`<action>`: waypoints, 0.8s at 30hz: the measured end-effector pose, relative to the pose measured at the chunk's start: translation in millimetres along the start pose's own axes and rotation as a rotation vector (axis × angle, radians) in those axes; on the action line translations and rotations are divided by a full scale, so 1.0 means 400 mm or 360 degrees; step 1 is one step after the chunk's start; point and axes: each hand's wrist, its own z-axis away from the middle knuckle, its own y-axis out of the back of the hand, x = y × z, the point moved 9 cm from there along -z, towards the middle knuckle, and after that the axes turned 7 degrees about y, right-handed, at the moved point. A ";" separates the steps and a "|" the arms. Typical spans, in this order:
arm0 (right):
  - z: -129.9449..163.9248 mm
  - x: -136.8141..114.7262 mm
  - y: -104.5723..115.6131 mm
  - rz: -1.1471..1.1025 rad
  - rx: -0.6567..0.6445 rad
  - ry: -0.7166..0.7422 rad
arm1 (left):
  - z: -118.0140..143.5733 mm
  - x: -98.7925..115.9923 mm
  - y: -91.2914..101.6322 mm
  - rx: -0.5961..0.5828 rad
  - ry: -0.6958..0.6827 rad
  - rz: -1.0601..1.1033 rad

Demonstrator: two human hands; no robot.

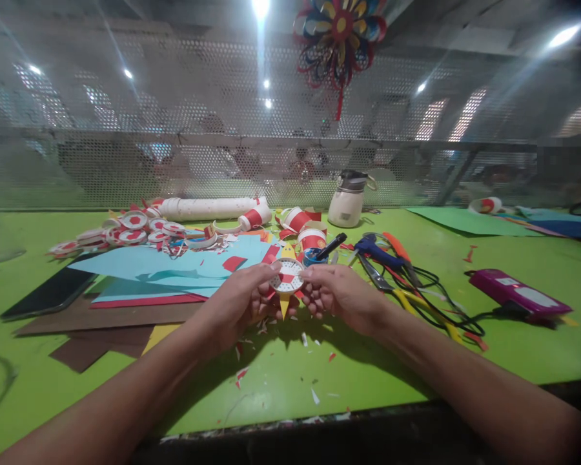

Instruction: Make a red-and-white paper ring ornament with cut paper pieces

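Observation:
Both my hands hold a small round paper ornament above the green table. It has a white and red disc in the middle with yellow and red points around it. My left hand grips its left side, thumb and fingers on the rim. My right hand pinches its right side. Behind the ornament stands a red and white paper cup with a black marker beside it.
Light blue, red and brown paper sheets lie to the left, with a dark phone beside them. Cut cup rings, a white roll, a white jar, scissors, cables and a pink device surround the work spot. Paper scraps litter the front edge.

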 end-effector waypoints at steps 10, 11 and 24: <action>0.011 -0.032 0.007 0.0527 0.0130 0.0170 | 0.009 0.025 0.039 0.0360 -0.0060 -0.0157; 0.014 -0.035 0.002 0.0561 0.0109 0.0175 | 0.010 0.026 0.040 0.0364 -0.0071 -0.0162; 0.021 -0.045 -0.019 0.0564 -0.0016 0.0229 | 0.013 0.034 0.015 0.0182 -0.0151 -0.0018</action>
